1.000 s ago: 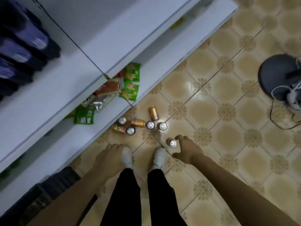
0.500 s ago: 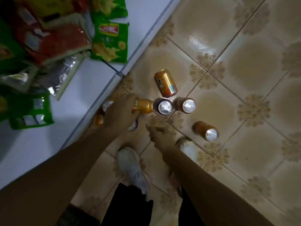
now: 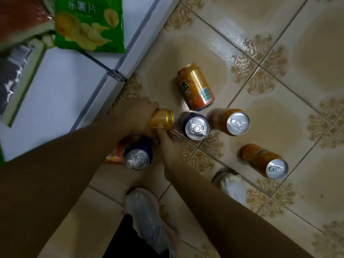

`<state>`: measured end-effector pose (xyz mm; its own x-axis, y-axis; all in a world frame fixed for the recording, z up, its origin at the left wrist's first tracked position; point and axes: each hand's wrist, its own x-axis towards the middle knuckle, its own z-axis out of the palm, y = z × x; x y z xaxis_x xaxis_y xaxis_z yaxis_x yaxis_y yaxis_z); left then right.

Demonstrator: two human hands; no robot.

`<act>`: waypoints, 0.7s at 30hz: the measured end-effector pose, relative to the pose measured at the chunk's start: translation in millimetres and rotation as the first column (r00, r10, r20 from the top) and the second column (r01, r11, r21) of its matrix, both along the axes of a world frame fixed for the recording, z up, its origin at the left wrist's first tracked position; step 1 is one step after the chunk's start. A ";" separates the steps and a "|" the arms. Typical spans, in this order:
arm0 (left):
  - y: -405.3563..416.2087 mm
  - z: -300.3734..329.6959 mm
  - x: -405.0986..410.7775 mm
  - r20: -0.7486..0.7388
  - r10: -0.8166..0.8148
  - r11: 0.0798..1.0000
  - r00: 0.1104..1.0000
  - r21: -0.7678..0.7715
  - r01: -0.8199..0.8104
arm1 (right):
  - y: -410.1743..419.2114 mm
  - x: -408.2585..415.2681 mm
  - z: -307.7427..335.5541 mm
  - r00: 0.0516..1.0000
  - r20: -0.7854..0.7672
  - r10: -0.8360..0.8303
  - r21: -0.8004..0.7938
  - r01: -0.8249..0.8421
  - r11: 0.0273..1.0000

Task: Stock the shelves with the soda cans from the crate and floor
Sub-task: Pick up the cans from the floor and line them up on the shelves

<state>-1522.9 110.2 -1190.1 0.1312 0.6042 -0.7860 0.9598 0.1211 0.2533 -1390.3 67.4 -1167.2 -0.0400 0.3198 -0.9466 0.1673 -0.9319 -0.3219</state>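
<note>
- Gold can (image 3: 163, 119) lies on its side, long axis running rightward out of the left hand (image 3: 143, 116), whose grip wraps it.
- Right hand (image 3: 168, 144), fingers relaxed, touches the can from below.

We reach both arms down and forward; our left hand (image 3: 138, 116) curled, gripping gold can (image 3: 163, 119); our right hand (image 3: 170, 144) fingertips touch same can.
</note>
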 end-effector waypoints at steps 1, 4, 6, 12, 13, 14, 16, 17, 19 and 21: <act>0.8 11.7 -3.1 -0.008 0.046 0.999 0.999 0.029 -0.045 | -0.1 -0.6 13.3 0.999 0.007 0.036 0.010 -0.036 0.999; 7.9 64.3 -9.7 0.021 0.220 0.966 0.975 0.137 -0.220 | -0.3 5.1 63.4 0.998 -0.010 0.060 -0.028 -0.060 0.998; 13.4 106.9 -11.1 0.027 0.318 0.932 0.948 0.176 -0.318 | 0.9 11.5 100.8 0.998 -0.027 0.058 -0.043 -0.059 0.997; 16.5 263.5 7.1 0.135 0.574 0.794 0.808 0.151 -0.589 | 38.0 27.3 241.1 0.995 -0.099 -0.026 0.044 0.030 0.999; 12.7 293.5 15.4 0.154 0.589 0.780 0.793 0.146 -0.608 | 47.7 33.2 267.3 0.990 -0.131 -0.042 0.065 0.051 0.997; 8.3 324.8 23.4 0.178 0.596 0.769 0.783 0.153 -0.620 | 57.9 38.6 295.1 0.985 -0.171 -0.037 0.092 0.053 0.994; -4.9 390.1 40.2 0.217 0.609 0.752 0.763 0.149 -0.642 | 73.8 48.9 356.7 0.972 -0.233 0.002 0.126 0.028 0.992; -13.0 422.5 48.5 0.235 0.627 0.737 0.743 0.132 -0.663 | 77.9 54.1 388.1 0.968 -0.249 0.033 0.132 0.000 0.991; -32.9 487.3 65.5 0.273 0.695 0.677 0.665 0.061 -0.733 | 81.3 65.5 451.5 0.954 -0.272 0.129 0.120 -0.099 0.988; -55.6 548.5 81.6 0.331 0.767 0.585 0.550 -0.007 -0.811 | 79.1 75.2 513.1 0.929 -0.274 0.248 0.127 -0.221 0.967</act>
